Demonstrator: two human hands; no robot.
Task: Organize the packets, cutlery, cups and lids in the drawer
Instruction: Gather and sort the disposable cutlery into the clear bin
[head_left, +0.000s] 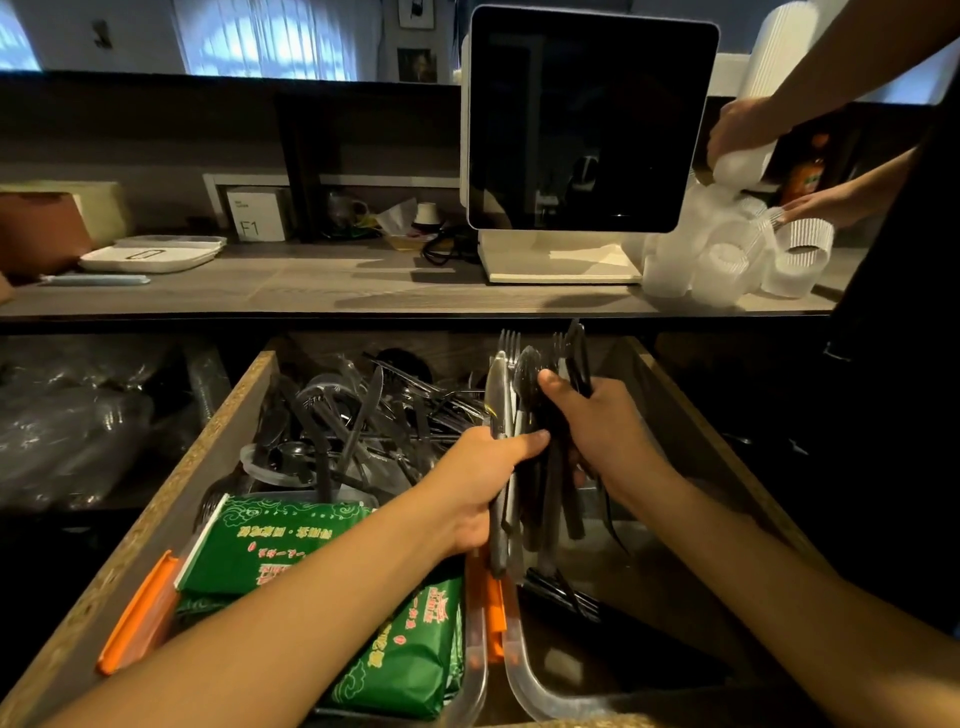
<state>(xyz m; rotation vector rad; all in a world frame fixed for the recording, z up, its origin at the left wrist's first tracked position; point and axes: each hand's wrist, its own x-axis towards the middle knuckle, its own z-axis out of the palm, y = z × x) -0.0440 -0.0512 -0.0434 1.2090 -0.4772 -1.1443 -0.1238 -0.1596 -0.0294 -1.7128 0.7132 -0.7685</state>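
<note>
Green packets (291, 545) lie at the drawer's (156, 519) front left, behind them a loose cutlery heap (353, 421). Right of the heap, my left hand (483, 483) and right hand (597, 426) both clench one upright cutlery bundle (524, 457), apparently squaring it for the clear tray (545, 696) below.

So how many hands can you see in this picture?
4. The left hand and right hand grip cutlery over the drawer; two more hands handle cups.
</note>
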